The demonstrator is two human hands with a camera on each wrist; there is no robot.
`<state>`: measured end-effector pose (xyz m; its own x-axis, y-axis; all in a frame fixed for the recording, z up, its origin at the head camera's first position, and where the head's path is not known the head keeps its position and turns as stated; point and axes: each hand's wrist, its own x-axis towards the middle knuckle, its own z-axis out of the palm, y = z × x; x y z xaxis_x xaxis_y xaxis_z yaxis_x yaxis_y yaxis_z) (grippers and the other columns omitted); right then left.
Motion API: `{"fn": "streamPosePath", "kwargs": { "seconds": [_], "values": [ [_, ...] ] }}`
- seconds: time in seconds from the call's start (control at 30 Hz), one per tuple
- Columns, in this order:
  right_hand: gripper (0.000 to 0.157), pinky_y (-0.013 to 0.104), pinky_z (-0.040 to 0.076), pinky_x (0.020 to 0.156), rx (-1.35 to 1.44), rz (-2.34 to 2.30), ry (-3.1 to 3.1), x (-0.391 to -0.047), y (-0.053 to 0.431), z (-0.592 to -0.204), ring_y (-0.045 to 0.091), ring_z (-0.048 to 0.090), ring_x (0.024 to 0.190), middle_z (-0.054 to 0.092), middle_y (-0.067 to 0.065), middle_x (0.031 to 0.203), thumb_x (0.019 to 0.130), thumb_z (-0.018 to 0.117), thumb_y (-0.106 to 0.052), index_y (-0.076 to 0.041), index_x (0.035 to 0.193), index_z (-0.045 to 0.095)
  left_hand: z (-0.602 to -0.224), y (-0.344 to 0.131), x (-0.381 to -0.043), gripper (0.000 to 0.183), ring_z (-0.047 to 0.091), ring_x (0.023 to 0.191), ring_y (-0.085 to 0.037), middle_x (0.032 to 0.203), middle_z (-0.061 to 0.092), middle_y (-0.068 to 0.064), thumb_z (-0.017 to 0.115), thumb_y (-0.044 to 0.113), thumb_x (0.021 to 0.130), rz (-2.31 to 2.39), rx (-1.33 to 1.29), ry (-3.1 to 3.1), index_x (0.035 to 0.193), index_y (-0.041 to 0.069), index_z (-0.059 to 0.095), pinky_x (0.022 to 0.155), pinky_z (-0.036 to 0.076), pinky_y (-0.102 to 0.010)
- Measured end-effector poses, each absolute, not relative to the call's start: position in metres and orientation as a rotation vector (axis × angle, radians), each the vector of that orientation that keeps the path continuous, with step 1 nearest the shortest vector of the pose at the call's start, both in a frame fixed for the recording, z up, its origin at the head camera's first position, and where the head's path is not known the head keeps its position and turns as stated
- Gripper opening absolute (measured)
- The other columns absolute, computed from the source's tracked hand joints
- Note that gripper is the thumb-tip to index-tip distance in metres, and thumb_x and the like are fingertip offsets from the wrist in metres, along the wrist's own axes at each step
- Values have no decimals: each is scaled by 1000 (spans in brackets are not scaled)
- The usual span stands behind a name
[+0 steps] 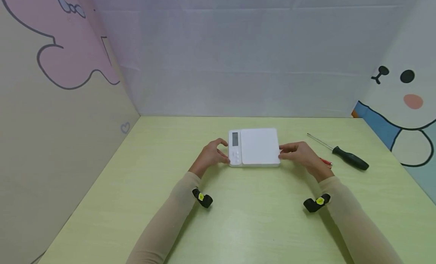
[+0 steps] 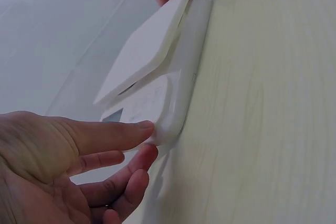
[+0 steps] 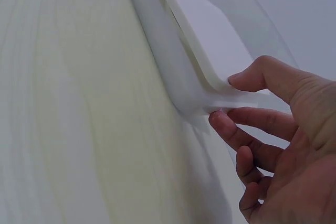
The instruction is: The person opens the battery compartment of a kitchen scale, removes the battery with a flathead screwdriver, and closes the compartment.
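A white digital kitchen scale (image 1: 260,146) lies flat toward the back of the table, its grey display and buttons on the left side. My left hand (image 1: 212,156) grips its left end, the thumb on the near corner. In the left wrist view, the thumb (image 2: 121,134) presses the corner beside the button panel while the other fingers curl below. At the opposite end my right hand (image 1: 299,155) pinches the edge. From the right wrist view, the thumb (image 3: 268,80) meets the rim of the raised platform (image 3: 207,30), with fingertips at the base's underside.
Right of the scale lies a screwdriver (image 1: 351,158) with a black handle, its shaft pointing away to the left. A small red object (image 1: 326,162) shows partly behind my right wrist. The pale wood-look table (image 1: 252,215) ends at a light back wall (image 1: 245,67), with printed panels at both sides.
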<state>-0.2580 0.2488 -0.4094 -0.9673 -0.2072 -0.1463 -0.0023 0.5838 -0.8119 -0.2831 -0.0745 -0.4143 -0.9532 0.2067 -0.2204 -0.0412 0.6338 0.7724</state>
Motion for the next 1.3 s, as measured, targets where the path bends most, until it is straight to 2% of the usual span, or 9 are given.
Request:
{"fn": "streamPosePath", "kwargs": {
  "seconds": [0.17, 0.37, 0.67, 0.87, 1.13, 1.3],
  "values": [
    [53, 31, 42, 90, -133, -1291, 2577, -257, 248, -409, 23, 54, 114, 66, 19, 123, 89, 71, -25, 3, 132, 59, -413, -74, -283, 56, 64, 83, -18, 89, 73, -4, 82, 7, 77, 1204, 112, 2540, 126, 15, 56, 72, 47, -29],
    [52, 47, 39, 102, -82, -1250, 2552, -258, 245, -410, 37, 46, 128, 56, 25, 136, 89, 69, -24, 3, 132, 59, -410, -76, -282, 52, 62, 83, -17, 90, 73, -5, 81, 8, 77, 1162, 117, 2496, 124, 12, 59, 73, 45, -28],
    [49, 48, 39, 100, -94, -1177, 2541, -259, 242, -411, 35, 47, 123, 53, 26, 137, 91, 66, -25, 5, 129, 60, -408, -80, -286, 49, 58, 80, -13, 94, 74, -7, 80, 10, 78, 1049, 223, 2473, 124, 3, 64, 71, 43, -23],
    [50, 47, 39, 100, -98, -1167, 2526, -259, 241, -411, 34, 47, 123, 53, 27, 138, 93, 64, -25, 6, 131, 58, -410, -80, -288, 49, 57, 80, -13, 94, 73, -7, 79, 11, 79, 1022, 242, 2475, 125, 2, 63, 71, 43, -23],
    [56, 56, 36, 106, -134, -1089, 2518, -250, 245, -407, 40, 43, 128, 47, 28, 142, 96, 58, -32, 6, 137, 51, -408, -82, -290, 46, 59, 90, -17, 105, 70, -9, 75, 14, 84, 997, 306, 2466, 125, 0, 61, 78, 47, -27],
    [48, 45, 45, 93, -183, -1055, 2547, -235, 249, -403, 33, 53, 114, 59, 24, 130, 96, 58, -30, 5, 129, 58, -409, -85, -305, 35, 60, 92, -20, 114, 65, -13, 63, 14, 94, 1013, 271, 2536, 126, 1, 61, 77, 50, -28]
  ]
}}
